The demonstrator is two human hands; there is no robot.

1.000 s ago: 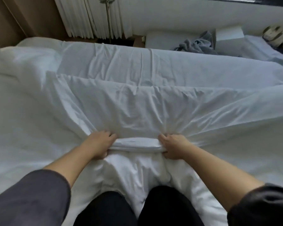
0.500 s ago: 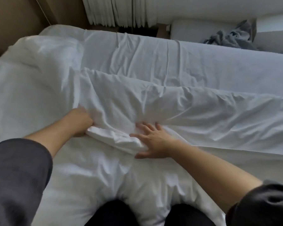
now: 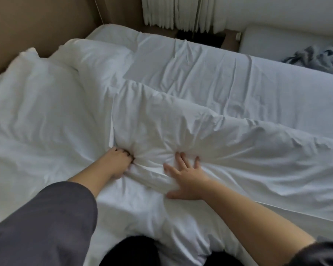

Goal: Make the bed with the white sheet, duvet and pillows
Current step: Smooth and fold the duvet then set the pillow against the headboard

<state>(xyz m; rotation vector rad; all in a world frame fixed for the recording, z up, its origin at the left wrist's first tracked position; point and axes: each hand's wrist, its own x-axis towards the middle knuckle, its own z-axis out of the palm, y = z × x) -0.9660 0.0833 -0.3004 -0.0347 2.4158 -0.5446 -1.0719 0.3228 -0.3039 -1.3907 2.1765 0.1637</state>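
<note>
Pillows (image 3: 46, 89) are lying far left. Left hand (image 3: 117, 164) is clenching a bunched fold of the duvet (image 3: 190, 123). Right hand (image 3: 186, 179), fingers spread, is pressing that fold flat. Judgement: draw evenly across the white sheet (image 3: 210, 73), avoiding twist.

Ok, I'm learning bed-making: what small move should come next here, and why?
Probably curl the right hand onto the rolled edge of the duvet. It lies flat, fingers spread, while the left hand grips the bunched fabric; the duvet sits folded back, leaving the sheet bare.
</note>
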